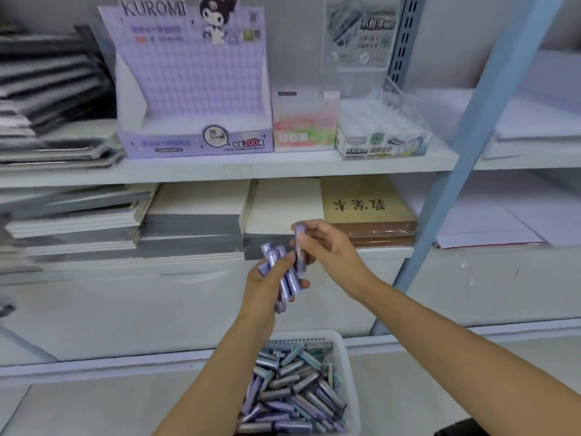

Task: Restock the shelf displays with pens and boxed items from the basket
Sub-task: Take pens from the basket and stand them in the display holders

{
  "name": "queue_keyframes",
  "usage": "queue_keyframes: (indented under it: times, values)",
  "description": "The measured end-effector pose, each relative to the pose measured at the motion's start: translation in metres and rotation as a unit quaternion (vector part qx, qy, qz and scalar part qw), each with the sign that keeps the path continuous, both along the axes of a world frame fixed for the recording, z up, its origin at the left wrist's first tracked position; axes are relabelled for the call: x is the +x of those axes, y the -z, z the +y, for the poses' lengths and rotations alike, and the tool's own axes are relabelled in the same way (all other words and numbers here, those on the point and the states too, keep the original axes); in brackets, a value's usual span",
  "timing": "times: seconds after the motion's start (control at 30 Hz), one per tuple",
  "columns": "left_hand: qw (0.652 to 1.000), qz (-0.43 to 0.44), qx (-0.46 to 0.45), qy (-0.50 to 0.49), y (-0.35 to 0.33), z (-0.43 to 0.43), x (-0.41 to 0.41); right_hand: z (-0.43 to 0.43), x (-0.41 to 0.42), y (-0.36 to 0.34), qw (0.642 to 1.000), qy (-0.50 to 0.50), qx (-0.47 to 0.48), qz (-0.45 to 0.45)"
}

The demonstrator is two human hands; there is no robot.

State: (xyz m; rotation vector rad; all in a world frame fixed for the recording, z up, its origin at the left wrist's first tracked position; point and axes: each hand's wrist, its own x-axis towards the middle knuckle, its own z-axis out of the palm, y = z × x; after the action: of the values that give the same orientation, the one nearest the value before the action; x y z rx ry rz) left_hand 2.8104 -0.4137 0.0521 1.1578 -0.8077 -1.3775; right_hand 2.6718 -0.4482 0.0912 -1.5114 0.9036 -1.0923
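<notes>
My left hand grips a bundle of several small purple boxes, held in front of the lower shelf. My right hand pinches one purple box upright, just above and touching that bundle. Below my arms a white basket holds a heap of purple and grey-green boxes. On the upper shelf stands the purple Kuromi display box; its tray looks empty.
A pink-green box and a clear display of lead cases stand right of the Kuromi box. Notebook stacks fill the lower shelf and the upper left. A blue post slants down at the right.
</notes>
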Motion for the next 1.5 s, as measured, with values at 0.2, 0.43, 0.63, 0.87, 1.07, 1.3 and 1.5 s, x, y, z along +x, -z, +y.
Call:
queue_keyframes:
  times: [0.2,0.43,0.63,0.87,1.07,1.3,1.5]
  values:
    - [0.989,-0.113,-0.099,0.006,-0.080,0.008,-0.002,0.018,-0.005,-0.071,0.995,0.048,-0.075,-0.034]
    - [0.951,-0.197,-0.239,-0.004,-0.158,0.003,-0.014,0.009,-0.024,-0.146,0.985,0.080,-0.150,-0.034]
    - [0.938,-0.189,-0.292,-0.009,-0.202,-0.028,-0.022,-0.033,-0.060,-0.202,0.976,0.102,-0.180,-0.066]
    - [0.925,-0.212,-0.310,-0.064,-0.211,-0.078,-0.032,-0.096,-0.090,-0.191,0.962,0.189,-0.175,0.087]
    - [0.931,-0.185,-0.301,-0.090,-0.217,-0.098,-0.029,-0.113,-0.096,-0.195,0.962,0.131,-0.195,0.138]
    - [0.947,-0.167,-0.269,-0.059,-0.234,-0.098,-0.014,-0.165,-0.062,-0.225,0.945,0.161,-0.242,0.150]
    - [0.945,-0.190,-0.260,-0.050,-0.232,-0.098,-0.004,-0.195,-0.045,-0.206,0.909,0.156,-0.259,0.285]
